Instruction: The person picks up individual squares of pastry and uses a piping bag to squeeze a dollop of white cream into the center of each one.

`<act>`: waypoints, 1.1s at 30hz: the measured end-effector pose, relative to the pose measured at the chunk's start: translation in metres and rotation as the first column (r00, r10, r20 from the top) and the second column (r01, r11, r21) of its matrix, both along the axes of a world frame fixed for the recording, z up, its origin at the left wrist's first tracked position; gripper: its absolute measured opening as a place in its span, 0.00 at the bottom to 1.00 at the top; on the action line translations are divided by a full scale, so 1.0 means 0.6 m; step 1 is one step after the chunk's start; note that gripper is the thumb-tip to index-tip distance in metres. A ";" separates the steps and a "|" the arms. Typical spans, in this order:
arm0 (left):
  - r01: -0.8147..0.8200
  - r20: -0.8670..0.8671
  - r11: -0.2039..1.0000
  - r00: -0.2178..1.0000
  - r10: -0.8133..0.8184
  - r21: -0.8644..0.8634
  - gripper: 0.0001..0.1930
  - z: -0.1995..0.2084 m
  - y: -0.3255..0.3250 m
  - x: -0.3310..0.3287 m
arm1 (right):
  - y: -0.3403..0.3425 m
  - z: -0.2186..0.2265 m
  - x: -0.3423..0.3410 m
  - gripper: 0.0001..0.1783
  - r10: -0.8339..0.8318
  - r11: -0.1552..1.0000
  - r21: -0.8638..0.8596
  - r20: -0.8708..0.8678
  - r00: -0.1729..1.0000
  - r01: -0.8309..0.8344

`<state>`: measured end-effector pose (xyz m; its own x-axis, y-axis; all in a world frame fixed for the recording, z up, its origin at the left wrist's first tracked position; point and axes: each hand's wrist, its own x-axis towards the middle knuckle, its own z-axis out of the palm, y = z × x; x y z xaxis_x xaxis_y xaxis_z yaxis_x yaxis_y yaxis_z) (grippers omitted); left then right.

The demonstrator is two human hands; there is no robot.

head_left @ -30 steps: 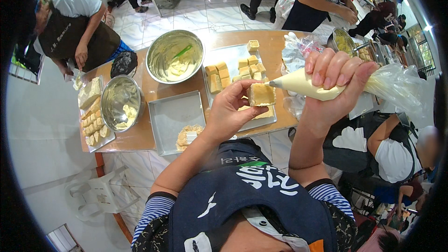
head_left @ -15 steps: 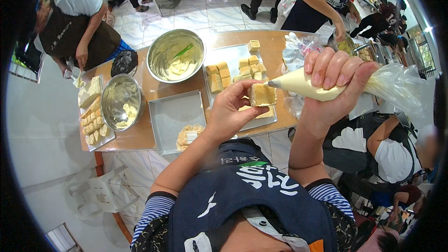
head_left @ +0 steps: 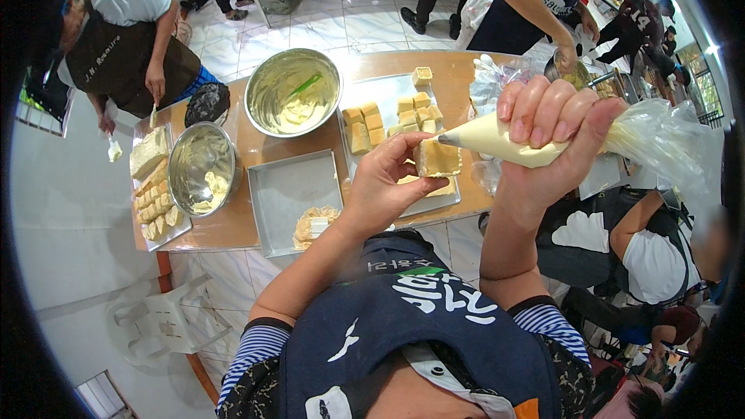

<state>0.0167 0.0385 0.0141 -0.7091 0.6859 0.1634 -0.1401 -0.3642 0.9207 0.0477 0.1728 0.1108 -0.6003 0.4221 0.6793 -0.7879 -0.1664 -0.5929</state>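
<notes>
My left hand [head_left: 388, 182] holds a small square piece of cake [head_left: 437, 158] up over a metal tray [head_left: 444, 203]. My right hand [head_left: 547, 128] is closed around a clear piping bag [head_left: 497, 142] filled with pale cream. The bag's tip touches the top left edge of the cake piece. More cut cake squares [head_left: 388, 116] lie on the same tray farther back. The loose end of the bag [head_left: 660, 140] bunches out to the right of my fist.
A wooden table [head_left: 233, 225] carries two metal bowls [head_left: 293, 91] [head_left: 202, 167] with cream, a square metal pan [head_left: 291, 190] with crumbs, and a tray of cake slices [head_left: 155, 194] at the left. A person in a dark apron [head_left: 124, 46] works at the left end; other people stand behind and sit right.
The piping bag's tip has stayed at the cake piece; both hands have shifted only slightly. The person at the left end has straightened a little.
</notes>
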 end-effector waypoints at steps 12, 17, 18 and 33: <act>0.000 -0.023 1.000 1.000 0.000 -0.015 0.21 0.000 0.000 0.001 | -0.004 0.000 -0.004 0.26 0.025 0.999 0.019 -0.008 1.000 -0.025; 0.007 -0.013 1.000 1.000 -0.007 -0.017 0.22 -0.002 0.000 0.001 | -0.004 -0.003 -0.005 0.26 0.042 0.999 0.033 -0.016 0.999 -0.041; 0.007 -0.012 1.000 1.000 -0.007 -0.017 0.22 -0.003 0.000 0.001 | -0.003 -0.003 -0.005 0.25 0.048 0.998 0.049 -0.022 0.999 -0.047; -0.004 -0.013 1.000 1.000 0.004 -0.026 0.22 0.000 -0.001 0.002 | 0.000 0.000 0.000 0.26 0.026 0.999 0.039 -0.022 0.999 -0.025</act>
<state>0.0178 0.0380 0.0140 -0.7097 0.6873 0.1547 -0.1265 -0.3403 0.9318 0.0479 0.1728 0.1110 -0.5954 0.3801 0.7079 -0.7966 -0.1644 -0.5817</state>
